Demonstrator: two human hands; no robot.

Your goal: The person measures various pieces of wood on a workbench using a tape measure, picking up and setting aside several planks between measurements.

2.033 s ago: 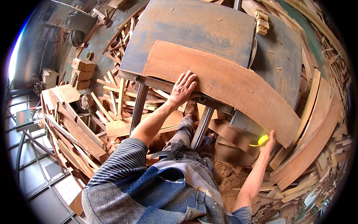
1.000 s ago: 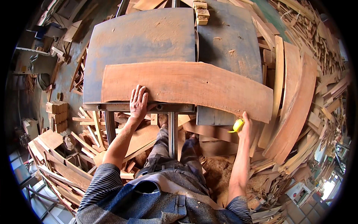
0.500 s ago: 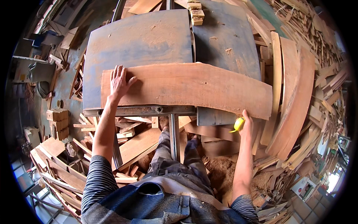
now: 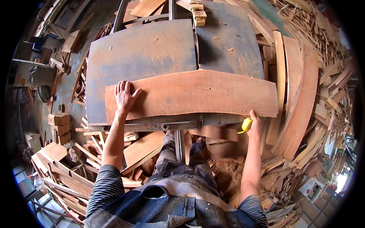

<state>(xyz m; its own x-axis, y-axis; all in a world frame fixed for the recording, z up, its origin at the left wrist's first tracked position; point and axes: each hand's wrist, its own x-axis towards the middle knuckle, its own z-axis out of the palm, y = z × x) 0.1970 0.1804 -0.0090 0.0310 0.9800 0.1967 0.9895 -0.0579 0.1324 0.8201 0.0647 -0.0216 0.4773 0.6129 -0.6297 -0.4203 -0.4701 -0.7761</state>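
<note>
A long reddish-brown wooden plank (image 4: 190, 93) with a bowed near edge lies across two flat metal table panels. My left hand (image 4: 127, 98) rests flat on the plank's left end, fingers spread. At its near right edge, my right hand (image 4: 255, 123) holds a yellow tape measure (image 4: 246, 124) in the palm, and a fingertip reaches the plank's edge. The left panel (image 4: 140, 49) is dusted with sawdust and stands apart from the right panel (image 4: 228, 45) by a narrow slot. The plank covers the near part of both panels.
A short stack of small wood blocks (image 4: 199, 15) sits at the far end of the slot. Long curved planks (image 4: 300, 102) lean along the right side. Offcuts (image 4: 64, 167) pile at the lower left, and sawdust (image 4: 228, 178) heaps near my feet. A metal rail (image 4: 179, 146) runs between my legs.
The left panel has slid toward me, carrying the plank's left end and my left hand nearer. The plank now lies straighter across. My right hand still holds the tape measure and has shifted slightly right.
</note>
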